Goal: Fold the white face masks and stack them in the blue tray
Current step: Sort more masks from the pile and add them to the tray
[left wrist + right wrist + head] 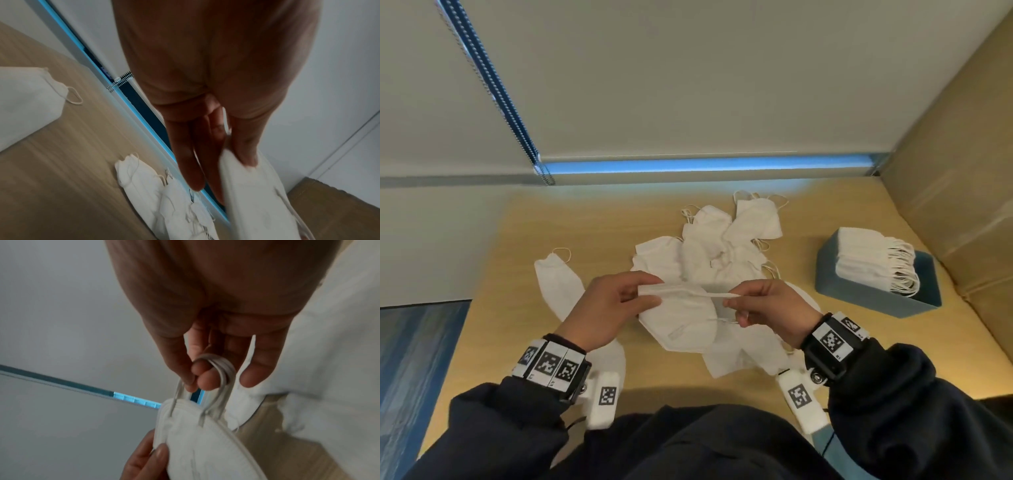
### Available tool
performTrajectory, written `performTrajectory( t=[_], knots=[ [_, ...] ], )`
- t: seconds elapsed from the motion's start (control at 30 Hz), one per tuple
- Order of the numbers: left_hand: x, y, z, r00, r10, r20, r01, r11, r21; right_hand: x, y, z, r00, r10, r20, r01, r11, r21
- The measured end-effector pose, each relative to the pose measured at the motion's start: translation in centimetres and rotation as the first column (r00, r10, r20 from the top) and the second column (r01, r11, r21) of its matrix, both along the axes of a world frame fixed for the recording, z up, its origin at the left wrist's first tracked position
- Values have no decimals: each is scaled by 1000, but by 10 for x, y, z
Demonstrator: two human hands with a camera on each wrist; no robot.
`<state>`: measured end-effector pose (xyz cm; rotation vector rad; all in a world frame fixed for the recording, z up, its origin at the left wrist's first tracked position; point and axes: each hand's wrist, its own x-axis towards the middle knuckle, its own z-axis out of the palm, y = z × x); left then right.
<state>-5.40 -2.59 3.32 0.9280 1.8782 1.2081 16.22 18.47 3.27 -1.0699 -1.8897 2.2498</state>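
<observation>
Plainly the mask (681,322) is light, soft and floppy, best held as now: left hand (602,308) pinching its edge, right hand (774,308) hooking the loops (218,368).

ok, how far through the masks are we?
Done: a stack of folded masks sits in the blue tray. In hand: one mask, left hand gripping one end, right hand pinching its ear loops. Left: the loose pile on the table and a single mask apart.
</observation>
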Motion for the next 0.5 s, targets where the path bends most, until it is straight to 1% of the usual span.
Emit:
performTrajectory(
  t=[0.1,0.17,0.23,0.33,0.4,0.5],
  knots=[
    [13,27,-7,990,-108,-94,102,993,-65,30,22,-3,997,-73,-6,73,997,9],
    [24,50,-10,963,-208,-172,192,976,-104,49,33,-3,994,-106,-4,106,994,1],
    [36,78,-8,942,-250,-224,233,967,-98,72,47,2,985,-174,-8,174,985,6],
    [60,129,6,944,-226,-240,230,973,-11,114,78,19,944,-323,-74,328,942,72],
    [82,169,18,932,-207,-299,241,967,84,143,106,35,902,-402,-159,424,895,140],
    [123,231,34,889,-211,-406,318,923,218,185,152,57,839,-482,-255,537,811,234]
  ],
)
